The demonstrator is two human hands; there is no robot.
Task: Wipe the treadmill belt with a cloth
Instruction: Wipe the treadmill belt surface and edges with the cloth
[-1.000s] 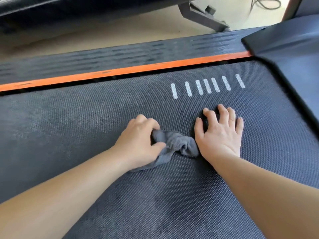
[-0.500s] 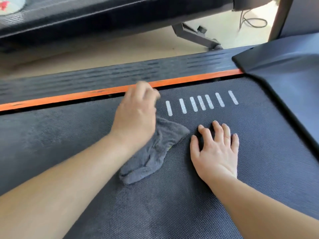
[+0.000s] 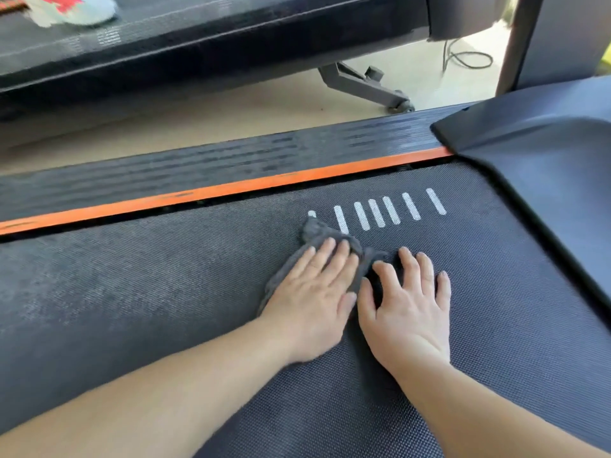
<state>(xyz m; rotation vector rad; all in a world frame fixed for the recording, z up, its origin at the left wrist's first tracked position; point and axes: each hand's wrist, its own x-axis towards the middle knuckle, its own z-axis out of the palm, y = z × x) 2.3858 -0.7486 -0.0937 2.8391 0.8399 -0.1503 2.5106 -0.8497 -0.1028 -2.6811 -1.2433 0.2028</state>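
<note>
The dark textured treadmill belt (image 3: 165,292) fills most of the view. A grey cloth (image 3: 317,234) lies bunched on it just below the row of white stripes (image 3: 377,213), covering part of the leftmost stripe. My left hand (image 3: 314,299) presses flat on the cloth with its fingers straight. My right hand (image 3: 406,305) rests flat on the bare belt right beside it, fingers spread, its forefinger at the cloth's right edge.
An orange strip (image 3: 231,188) and a ribbed black side rail (image 3: 198,163) run along the belt's far edge. The black motor cover (image 3: 545,166) rises at the right. Beyond lie beige floor, a grey metal foot (image 3: 363,84), a cable (image 3: 469,59) and another dark machine (image 3: 198,34).
My left hand has come back from the orange strip towards my right hand, flattening on the cloth. The cloth now sits bunched under its fingers. My right hand has stayed put.
</note>
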